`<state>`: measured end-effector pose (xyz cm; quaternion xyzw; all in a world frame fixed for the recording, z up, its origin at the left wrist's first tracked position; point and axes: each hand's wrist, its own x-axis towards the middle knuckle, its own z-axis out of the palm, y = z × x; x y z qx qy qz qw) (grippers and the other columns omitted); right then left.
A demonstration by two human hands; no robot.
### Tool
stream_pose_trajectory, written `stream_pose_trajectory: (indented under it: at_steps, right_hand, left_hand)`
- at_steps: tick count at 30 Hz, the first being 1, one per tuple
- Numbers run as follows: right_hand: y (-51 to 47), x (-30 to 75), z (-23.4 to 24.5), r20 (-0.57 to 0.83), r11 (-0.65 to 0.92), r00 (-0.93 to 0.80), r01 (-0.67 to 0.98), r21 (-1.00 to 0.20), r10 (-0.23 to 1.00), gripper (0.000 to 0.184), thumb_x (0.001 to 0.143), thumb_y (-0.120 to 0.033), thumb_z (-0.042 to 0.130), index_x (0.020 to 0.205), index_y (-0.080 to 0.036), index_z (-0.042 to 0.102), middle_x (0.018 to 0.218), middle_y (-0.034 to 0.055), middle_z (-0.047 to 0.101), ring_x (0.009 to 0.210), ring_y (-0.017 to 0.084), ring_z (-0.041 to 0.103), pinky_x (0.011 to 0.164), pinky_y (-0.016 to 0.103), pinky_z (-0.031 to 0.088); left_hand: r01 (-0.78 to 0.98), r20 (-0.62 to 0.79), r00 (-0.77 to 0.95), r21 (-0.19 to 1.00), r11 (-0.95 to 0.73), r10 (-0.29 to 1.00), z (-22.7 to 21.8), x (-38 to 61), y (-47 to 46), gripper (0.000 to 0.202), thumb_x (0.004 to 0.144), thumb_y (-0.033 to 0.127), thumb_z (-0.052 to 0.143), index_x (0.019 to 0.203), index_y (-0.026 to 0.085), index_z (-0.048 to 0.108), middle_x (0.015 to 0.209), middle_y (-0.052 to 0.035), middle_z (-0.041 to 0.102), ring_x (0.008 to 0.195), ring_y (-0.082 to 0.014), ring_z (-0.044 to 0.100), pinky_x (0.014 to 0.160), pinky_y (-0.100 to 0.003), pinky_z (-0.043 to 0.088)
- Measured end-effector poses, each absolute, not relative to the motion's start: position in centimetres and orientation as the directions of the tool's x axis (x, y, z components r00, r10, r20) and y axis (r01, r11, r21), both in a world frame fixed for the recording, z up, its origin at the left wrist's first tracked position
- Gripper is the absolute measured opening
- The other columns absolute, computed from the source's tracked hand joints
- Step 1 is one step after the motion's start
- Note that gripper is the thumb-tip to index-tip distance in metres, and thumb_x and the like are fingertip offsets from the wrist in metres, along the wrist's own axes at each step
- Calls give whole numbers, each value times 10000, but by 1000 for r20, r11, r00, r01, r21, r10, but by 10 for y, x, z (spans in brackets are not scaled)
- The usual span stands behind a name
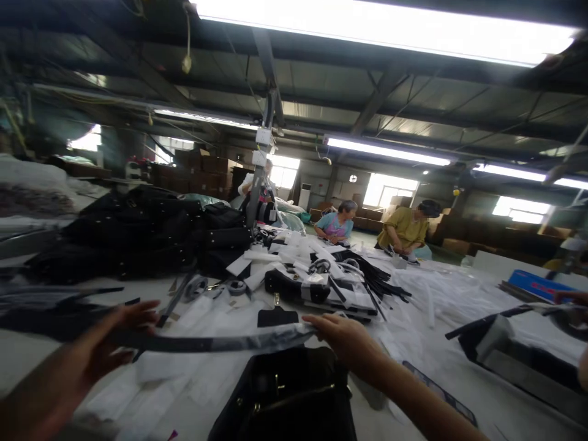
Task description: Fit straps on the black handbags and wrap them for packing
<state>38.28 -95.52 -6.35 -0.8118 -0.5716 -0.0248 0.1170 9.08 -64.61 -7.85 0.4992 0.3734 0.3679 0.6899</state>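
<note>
The person's left hand (108, 343) and right hand (342, 337) hold a long dark strap in a clear plastic sleeve (215, 341) stretched level between them, just above the black handbag (287, 398) that sits at six o'clock on the white tabletop (459, 380). The right hand's grip is pinched on the strap's end at about three o'clock of the span; the left hand's fingers curl around the other end at nine o'clock, though motion blur hides how firmly they close. The likeliest trouble, as I judge it, is the slippery sleeve: the plastic could slide along the strap and let one end drop out of a loose hold, onto the bag or into the clutter. That clutter is close by. A small black leather tab (277, 316) lies just beyond the strap at twelve o'clock, tape rolls (236, 286) sit at eleven o'clock, and a heap of wrapped white-and-black pieces (316, 278) spreads toward one o'clock; a swinging strap end could catch or scatter any of these. A pile of black bags (138, 233) stands well apart at ten o'clock. At three o'clock another person's hand (572, 298) works near a blue box (539, 285), and a wide sweep to that side might cross it. Two seated workers (370, 229) are far off at one o'clock.
</note>
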Motion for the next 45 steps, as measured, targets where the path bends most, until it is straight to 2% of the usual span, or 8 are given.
stream_pose_trajectory:
  at_steps: [4, 8, 13, 22, 27, 32, 39, 45]
  right_hand:
    - [-963, 382, -50, 193, -384, 430, 893, -233, 882, 589, 906, -205, 511, 1492, -239, 456, 1336, 146, 645, 1188, 317, 632, 1001, 483, 494]
    - [-948, 340, -24, 312, -158, 254, 940, -301, 915, 863, 750, -130, 603, 1558, -261, 329, 1590, 97, 385, 1474, 320, 329, 1219, 564, 210]
    - [-921, 294, 4, 257, 57, 84, 865, -498, 963, 844, 682, -63, 583, 1481, -311, 473, 1507, 42, 512, 1422, 291, 432, 1239, 519, 193]
    - [-954, 349, 25, -123, -181, 152, 944, -276, 981, 1099, 591, -133, 892, 1525, -369, 363, 1560, 85, 438, 1461, 386, 335, 1221, 582, 152]
    - [-940, 318, 15, 40, -168, 224, 827, -536, 974, 846, 829, -407, 761, 1551, -339, 324, 1566, 57, 435, 1410, 324, 435, 1144, 446, 360]
    - [-922, 308, -24, 68, -202, 332, 710, -675, 941, 179, 934, -321, 602, 1012, -209, 718, 877, 4, 762, 772, 196, 705, 695, 261, 506]
    - [-932, 349, -21, 254, -101, 601, 493, -864, 758, 513, 994, -601, 412, 1029, -172, 691, 927, 95, 796, 913, 259, 720, 877, 399, 510]
    - [-915, 341, -4, 272, 81, 649, 309, -948, 710, 653, 921, -744, 416, 1053, -176, 708, 979, 101, 795, 965, 258, 704, 915, 409, 514]
  left_hand:
    - [-145, -235, 559, 916, 373, 795, -109, 95, -674, 164, 837, 328, 735, 968, 264, 809, 831, -2, 765, 764, -163, 658, 506, -120, 523]
    - [-330, -178, 621, 824, 461, 763, -100, 119, -706, 196, 864, 351, 733, 986, 211, 796, 797, -1, 708, 651, -115, 619, 470, -118, 512]
    - [-447, -36, 696, 760, 472, 717, -77, 155, -742, 311, 862, 444, 731, 1001, 170, 776, 842, -28, 701, 678, -129, 638, 508, -153, 566]
    - [-633, 122, 599, 678, 374, 792, -52, 178, -756, 307, 872, 457, 717, 957, 167, 769, 848, -24, 705, 720, -136, 662, 560, -142, 585]
    - [-533, 132, 730, 724, 438, 670, -59, 196, -785, 347, 880, 508, 685, 988, 188, 764, 862, -33, 705, 753, -163, 659, 598, -198, 597]
    - [-445, 186, 794, 826, 346, 578, -56, 205, -797, 446, 850, 622, 654, 1059, 240, 750, 998, -60, 730, 934, -234, 686, 699, -252, 600]
    - [-120, 250, 894, 934, -338, 372, -98, 206, -781, 368, 773, 408, 799, 1098, 242, 749, 1075, -102, 761, 976, -309, 696, 759, -341, 541]
    - [-173, 163, 964, 984, 33, 210, -91, 224, -805, 534, 797, 448, 741, 1253, 202, 615, 1022, -94, 741, 680, -199, 643, 550, -263, 442]
